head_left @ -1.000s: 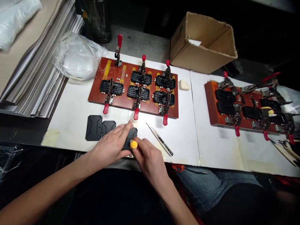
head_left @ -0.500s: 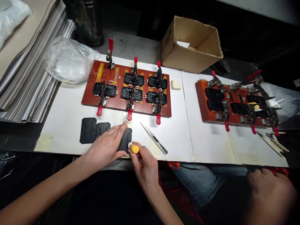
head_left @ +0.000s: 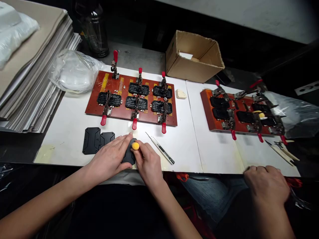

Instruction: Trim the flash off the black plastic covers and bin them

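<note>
Along the near edge of the white work table [head_left: 184, 156], below a red-brown toggle-clamp board [head_left: 119, 114]: two black plates [head_left: 91, 140] lying flat, and a third black plate [head_left: 128, 157] between both hands. Left hand [head_left: 109, 156] spread open, pressing on the plate; right hand [head_left: 149, 162] in a narrow pinch around a yellow-tipped tool [head_left: 135, 145] set against it. Even, flat pressure best for keeping the plate from sliding. No legible writing or brand on the plates.

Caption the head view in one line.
Left hand steadies a black plate while the right hand presses a yellow-tipped tool on it, beside a craft knife and a toggle-clamp fixture board.
</note>
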A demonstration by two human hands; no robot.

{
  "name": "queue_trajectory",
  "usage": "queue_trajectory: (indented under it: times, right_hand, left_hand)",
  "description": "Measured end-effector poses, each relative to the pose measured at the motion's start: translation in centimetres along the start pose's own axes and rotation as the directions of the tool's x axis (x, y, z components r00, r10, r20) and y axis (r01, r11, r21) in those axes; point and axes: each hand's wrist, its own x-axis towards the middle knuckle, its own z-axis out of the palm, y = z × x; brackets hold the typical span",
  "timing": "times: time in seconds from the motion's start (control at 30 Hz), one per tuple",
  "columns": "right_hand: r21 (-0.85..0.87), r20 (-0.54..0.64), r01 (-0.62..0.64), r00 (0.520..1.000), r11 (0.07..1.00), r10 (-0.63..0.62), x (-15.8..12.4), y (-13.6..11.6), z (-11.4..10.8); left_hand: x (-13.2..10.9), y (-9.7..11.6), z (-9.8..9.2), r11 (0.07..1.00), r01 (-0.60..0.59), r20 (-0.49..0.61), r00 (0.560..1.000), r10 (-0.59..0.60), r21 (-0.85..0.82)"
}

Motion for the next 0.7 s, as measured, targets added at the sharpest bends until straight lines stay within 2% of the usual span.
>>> queue_trajectory:
  times: [0.03, 0.13, 0.17, 0.2, 0.27, 0.33, 0.4, 0.47, 0.57, 0.63, 0.7]
  right_hand:
    - [-0.010, 0.009, 0.013, 1.000, 1.000, -0.013, 0.0, 0.0, -0.2]
    - [-0.030, 0.205, 0.013, 0.979, 0.999, -0.007, -1.7, 0.3, -1.9]
    - [-0.026, 0.232, -0.009, 0.973, 1.000, 0.015, -2.6, 0.6, -2.7]
    - [-0.022, 0.205, -0.044, 0.978, 0.999, 0.048, -3.5, 1.0, -3.6]
    - [-0.018, 0.015, -0.152, 0.988, 0.988, 0.152, -4.5, 1.8, -5.2]
    - [-0.004, -0.191, -0.250, 0.951, 0.968, 0.245, -4.6, 2.4, -6.2]
    - [0.028, -0.260, -0.295, 0.920, 0.955, 0.292, -4.3, 2.6, -6.6]
    - [0.074, -0.281, -0.300, 0.909, 0.951, 0.309, -4.1, 2.6, -6.5]
    - [0.122, -0.285, -0.312, 0.898, 0.942, 0.335, -4.3, 2.1, -5.6]
    - [0.157, -0.206, -0.274, 0.931, 0.949, 0.302, -4.0, 1.3, -4.4]
    - [0.194, -0.074, -0.160, 0.981, 0.968, 0.178, -2.5, -0.2, -2.5]
  left_hand:
    - [-0.1, 0.0, -0.1, 1.000, -0.002, -0.005, 1.000, 0.002, 0.009]
    - [-0.2, -0.4, -0.1, 1.000, -0.007, -0.020, 1.000, 0.008, 0.011]
    - [-0.2, -0.5, -0.1, 1.000, -0.017, -0.025, 1.000, 0.017, 0.000]
    - [-0.1, -0.6, 0.1, 0.999, -0.029, -0.034, 0.999, 0.029, -0.013]
    - [0.3, -0.6, 0.6, 0.998, -0.054, -0.067, 0.996, 0.052, -0.031]
    - [0.8, 0.0, 1.2, 0.997, -0.073, -0.113, 0.991, 0.070, -0.027]
    - [1.0, 0.7, 1.5, 0.997, -0.082, -0.153, 0.985, 0.083, 0.012]
    - [0.5, 1.0, 1.1, 0.994, -0.066, -0.169, 0.982, 0.079, 0.081]
    - [-1.6, -0.2, -0.4, 0.985, 0.046, -0.163, 0.986, -0.019, 0.165]
    - [-3.2, -1.7, -1.3, 0.980, 0.106, -0.144, 0.986, -0.082, 0.166]
    - [-4.2, -3.1, -1.8, 0.983, 0.127, -0.130, 0.985, -0.110, 0.130]
